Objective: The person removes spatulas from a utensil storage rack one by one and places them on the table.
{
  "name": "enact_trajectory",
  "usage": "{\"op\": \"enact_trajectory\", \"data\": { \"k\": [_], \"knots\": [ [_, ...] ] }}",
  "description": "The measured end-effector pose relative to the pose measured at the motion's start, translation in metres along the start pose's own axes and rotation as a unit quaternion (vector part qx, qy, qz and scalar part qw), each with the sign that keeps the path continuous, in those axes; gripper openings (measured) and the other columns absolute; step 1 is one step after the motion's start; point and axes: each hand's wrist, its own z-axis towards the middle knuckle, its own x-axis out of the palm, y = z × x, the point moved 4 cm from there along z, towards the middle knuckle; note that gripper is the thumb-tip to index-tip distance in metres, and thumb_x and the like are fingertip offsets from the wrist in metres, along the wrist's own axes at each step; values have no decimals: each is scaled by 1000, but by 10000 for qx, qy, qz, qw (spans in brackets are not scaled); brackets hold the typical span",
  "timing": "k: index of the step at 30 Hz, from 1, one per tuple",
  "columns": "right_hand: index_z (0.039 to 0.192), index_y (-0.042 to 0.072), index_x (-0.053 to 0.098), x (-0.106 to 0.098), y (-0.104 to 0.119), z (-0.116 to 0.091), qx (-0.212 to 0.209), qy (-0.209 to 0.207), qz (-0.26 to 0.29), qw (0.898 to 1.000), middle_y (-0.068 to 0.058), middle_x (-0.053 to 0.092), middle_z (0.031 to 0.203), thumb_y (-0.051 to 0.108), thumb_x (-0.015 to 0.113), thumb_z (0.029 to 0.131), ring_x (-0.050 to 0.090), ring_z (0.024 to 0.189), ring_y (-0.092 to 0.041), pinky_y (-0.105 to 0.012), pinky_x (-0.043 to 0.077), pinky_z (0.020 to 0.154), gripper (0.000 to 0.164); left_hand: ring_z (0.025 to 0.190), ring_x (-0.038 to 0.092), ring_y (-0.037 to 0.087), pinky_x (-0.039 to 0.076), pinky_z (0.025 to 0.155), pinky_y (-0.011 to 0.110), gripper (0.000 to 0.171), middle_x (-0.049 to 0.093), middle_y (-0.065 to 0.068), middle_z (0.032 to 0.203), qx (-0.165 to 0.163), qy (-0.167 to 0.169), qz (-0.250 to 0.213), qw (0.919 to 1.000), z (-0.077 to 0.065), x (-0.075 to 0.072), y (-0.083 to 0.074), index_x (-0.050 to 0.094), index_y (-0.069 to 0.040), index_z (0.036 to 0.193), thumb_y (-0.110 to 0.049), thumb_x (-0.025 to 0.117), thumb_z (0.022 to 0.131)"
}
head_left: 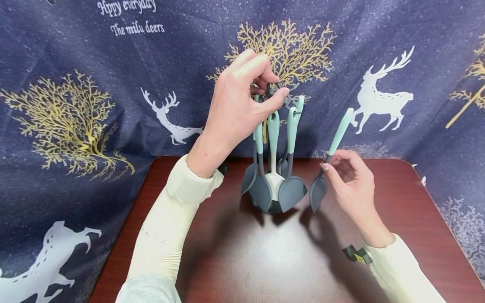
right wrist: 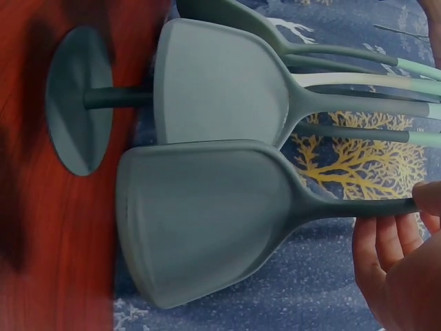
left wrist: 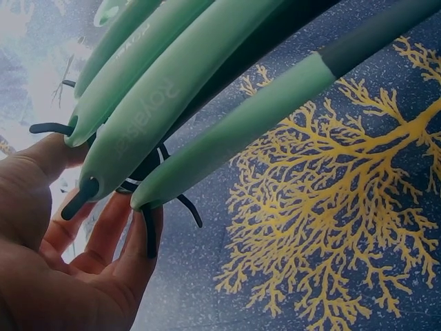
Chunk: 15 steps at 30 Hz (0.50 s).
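Mid-handling step, I'd judge: rack steadied, one utensil off it. Left hand [head_left: 242,90] pinches the stand [right wrist: 81,141] by its dark top, thumb and fingers closed in among the hooks. Right hand [head_left: 354,181] pinches the loose spatula [head_left: 318,192] at its dark neck, just under the green handle; blade hangs below the fingers, over the table [head_left: 280,261], right of the hung utensils [head_left: 291,130]. One hook [left wrist: 191,212] looks bare. Hanging up or taking off, can't tell; either way next move calls for steady stand, blade clear of neighbours.
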Motion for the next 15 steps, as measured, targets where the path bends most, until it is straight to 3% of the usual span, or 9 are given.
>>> {"op": "enact_trajectory", "data": {
  "k": [7,15],
  "knots": [
    [114,-20,61,-7,-1,-11,64,-55,-94,9999,-6,68,94,-23,69,88,74,92,-11,-20,60,81,27,80,58,10,51,79,22,20,56,6,94,-32,-33,-40,10000,0,1,0,64,-5,90,-17,80,93],
    [114,-24,60,-16,2,-22,-120,-211,237,9994,-12,71,96,-28,67,84,76,90,-15,-21,61,82,31,80,58,10,51,79,22,20,56,6,94,-32,-39,22,10000,0,0,0,64,-5,89,-17,79,92]
  ]
}}
